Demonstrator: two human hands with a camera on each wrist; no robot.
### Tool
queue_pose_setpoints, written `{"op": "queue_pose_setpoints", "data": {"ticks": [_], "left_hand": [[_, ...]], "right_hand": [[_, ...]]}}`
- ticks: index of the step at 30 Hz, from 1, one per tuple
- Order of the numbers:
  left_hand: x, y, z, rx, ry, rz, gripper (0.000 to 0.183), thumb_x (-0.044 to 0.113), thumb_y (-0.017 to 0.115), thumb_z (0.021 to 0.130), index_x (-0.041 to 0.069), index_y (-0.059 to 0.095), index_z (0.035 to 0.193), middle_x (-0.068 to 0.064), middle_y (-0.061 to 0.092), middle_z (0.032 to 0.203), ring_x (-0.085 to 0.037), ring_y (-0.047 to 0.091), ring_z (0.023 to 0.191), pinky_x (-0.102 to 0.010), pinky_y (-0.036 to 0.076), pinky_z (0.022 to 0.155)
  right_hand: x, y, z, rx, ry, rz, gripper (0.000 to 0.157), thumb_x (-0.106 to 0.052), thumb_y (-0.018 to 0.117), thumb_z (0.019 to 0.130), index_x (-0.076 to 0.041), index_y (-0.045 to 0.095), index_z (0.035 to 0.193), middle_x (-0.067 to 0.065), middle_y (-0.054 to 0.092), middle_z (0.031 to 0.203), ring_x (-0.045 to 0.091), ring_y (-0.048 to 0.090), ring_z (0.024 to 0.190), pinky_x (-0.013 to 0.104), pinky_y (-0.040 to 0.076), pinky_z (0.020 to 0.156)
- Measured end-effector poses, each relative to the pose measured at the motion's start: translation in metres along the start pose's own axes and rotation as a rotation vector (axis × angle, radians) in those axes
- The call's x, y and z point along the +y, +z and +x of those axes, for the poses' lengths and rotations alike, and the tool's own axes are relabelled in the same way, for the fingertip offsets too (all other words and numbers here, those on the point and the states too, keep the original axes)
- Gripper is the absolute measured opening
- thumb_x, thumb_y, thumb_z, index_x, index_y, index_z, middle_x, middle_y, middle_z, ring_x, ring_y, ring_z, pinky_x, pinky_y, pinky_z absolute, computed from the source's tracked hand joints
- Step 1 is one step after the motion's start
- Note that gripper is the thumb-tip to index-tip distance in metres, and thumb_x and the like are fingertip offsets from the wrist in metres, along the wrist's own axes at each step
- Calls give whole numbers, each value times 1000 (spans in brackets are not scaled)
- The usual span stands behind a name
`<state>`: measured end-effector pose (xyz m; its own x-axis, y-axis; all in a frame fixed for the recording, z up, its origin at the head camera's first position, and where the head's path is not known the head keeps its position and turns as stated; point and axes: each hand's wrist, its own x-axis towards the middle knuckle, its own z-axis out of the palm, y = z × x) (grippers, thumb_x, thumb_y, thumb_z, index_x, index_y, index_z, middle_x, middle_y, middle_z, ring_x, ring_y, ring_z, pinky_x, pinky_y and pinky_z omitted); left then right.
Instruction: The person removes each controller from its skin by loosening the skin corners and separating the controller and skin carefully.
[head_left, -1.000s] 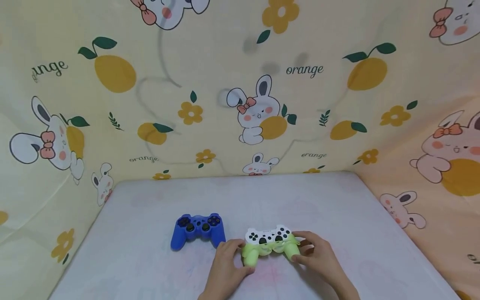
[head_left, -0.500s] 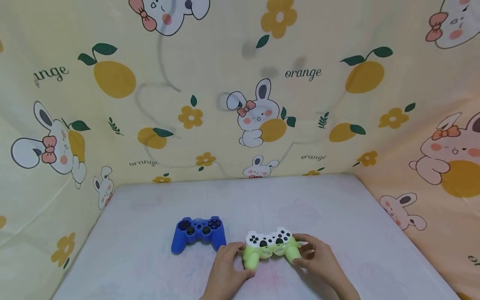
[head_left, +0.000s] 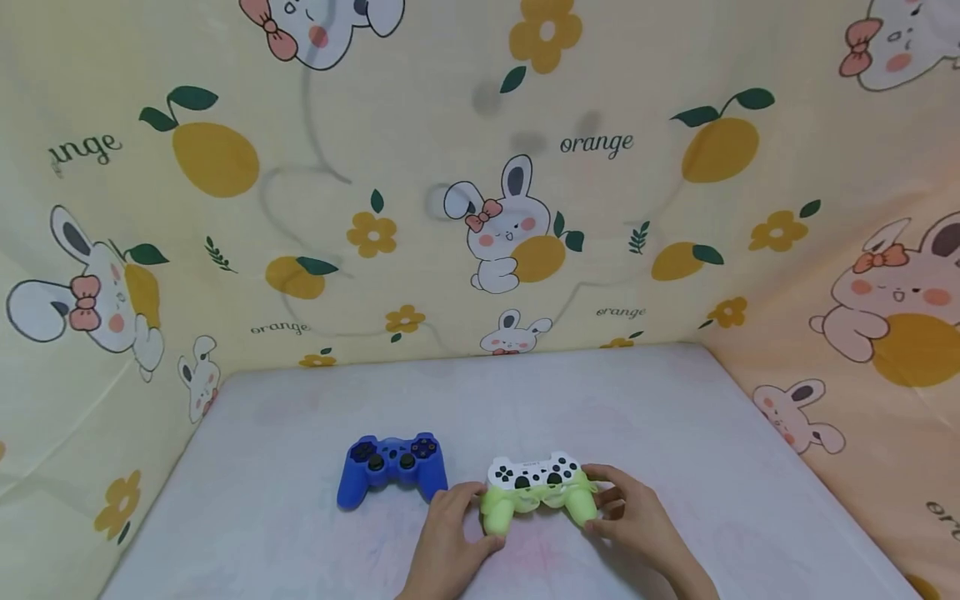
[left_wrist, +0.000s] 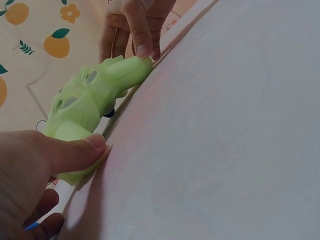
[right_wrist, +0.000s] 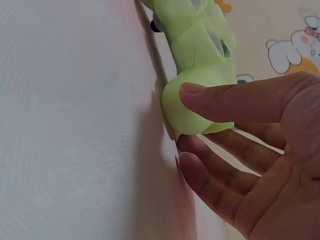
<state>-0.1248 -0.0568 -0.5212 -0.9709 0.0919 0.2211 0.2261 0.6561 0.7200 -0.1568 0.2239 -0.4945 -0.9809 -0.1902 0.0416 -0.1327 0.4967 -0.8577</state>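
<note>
A white game controller (head_left: 534, 472) lies at the front middle of the table in the head view, its black buttons and sticks facing up. A light green silicone cover (head_left: 497, 512) wraps its lower half and both handles. My left hand (head_left: 448, 535) pinches the left handle, thumb at the handle's end and index finger near the upper corner. On the other side, my right hand (head_left: 637, 518) holds the right handle the same way, its thumb (right_wrist: 220, 101) pressed on the green cover. The cover's underside with its openings shows in the left wrist view.
A blue game controller (head_left: 392, 463) lies left of the green-covered one, close to my left fingers. A pale cloth covers the table (head_left: 300, 400). Printed fabric walls (head_left: 420, 275) with rabbits and oranges enclose the table at the back and both sides.
The head view has shifted slightly. Both hands keep their grip on the covered controller, and nothing else has visibly moved on the table.
</note>
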Motion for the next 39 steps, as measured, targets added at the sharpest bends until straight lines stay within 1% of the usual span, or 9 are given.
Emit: {"op": "queue_pose_setpoints", "data": {"ticks": [3, 5, 10, 13, 17, 20, 25, 32, 39], "left_hand": [[-1, 0, 0, 9, 9, -1, 60, 26, 89, 70, 15, 61, 122, 5, 61, 118, -15, 49, 107, -40, 45, 93], [-2, 0, 0, 8, 20, 3, 60, 26, 89, 70, 15, 61, 122, 4, 61, 119, -16, 50, 108, -40, 45, 95], [-4, 0, -1, 10, 118, 51, 59, 26, 87, 73, 12, 61, 124, 1, 61, 123, -19, 51, 112, -41, 44, 97], [-4, -1, 0, 25, 183, 76, 59, 27, 87, 74, 11, 60, 124, 1, 60, 123, -18, 51, 111, -39, 45, 96], [-5, -2, 1, 35, 216, 79, 57, 27, 86, 74, 11, 60, 122, 2, 60, 121, -17, 51, 109, -38, 46, 94], [-6, -1, 1, 26, 210, 74, 56, 26, 86, 74, 11, 60, 121, 2, 60, 121, -16, 51, 109, -38, 46, 94], [-10, 1, 0, 16, 214, 48, 55, 25, 86, 75, 12, 58, 121, 3, 58, 122, -15, 50, 109, -38, 46, 94], [-13, -5, 0, -13, 228, -45, 55, 27, 83, 78, 17, 54, 124, 8, 54, 119, -13, 48, 106, -36, 46, 91], [-13, -11, -2, -50, 156, -203, 54, 25, 81, 81, 18, 52, 126, 6, 52, 114, -16, 52, 98, -33, 48, 84]], "right_hand": [[-2, 1, 0, 3, 8, -3, 75, 6, 86, 63, -9, 59, 131, 14, 63, 118, 20, 64, 78, 29, 54, 67], [-4, 2, 0, 5, 18, -15, 76, 7, 86, 61, -10, 59, 130, 13, 65, 109, 20, 64, 77, 29, 54, 67], [-6, 4, 0, 14, 41, -55, 79, 7, 87, 58, -11, 58, 130, 8, 65, 95, 18, 63, 75, 29, 53, 66], [-7, 4, 0, 20, 32, -56, 81, 9, 87, 57, -11, 58, 130, 9, 65, 98, 19, 63, 75, 29, 53, 65], [-7, 4, 0, 16, 6, -61, 83, 11, 86, 55, -10, 57, 131, 9, 64, 94, 19, 62, 76, 29, 53, 65], [-6, 5, -1, 12, -31, -79, 88, 11, 86, 54, -11, 55, 134, 7, 64, 90, 19, 61, 76, 29, 52, 66], [-3, 7, -2, 24, -104, -103, 93, 10, 88, 51, -13, 55, 135, 6, 61, 94, 20, 60, 77, 30, 52, 64], [-2, 5, -1, 24, -90, -62, 90, 8, 90, 49, -13, 58, 131, 6, 58, 99, 19, 59, 75, 29, 54, 63], [-2, 4, -2, -1, -86, -22, 88, -1, 94, 51, -11, 55, 130, 7, 58, 91, 20, 57, 76, 29, 53, 64]]}}
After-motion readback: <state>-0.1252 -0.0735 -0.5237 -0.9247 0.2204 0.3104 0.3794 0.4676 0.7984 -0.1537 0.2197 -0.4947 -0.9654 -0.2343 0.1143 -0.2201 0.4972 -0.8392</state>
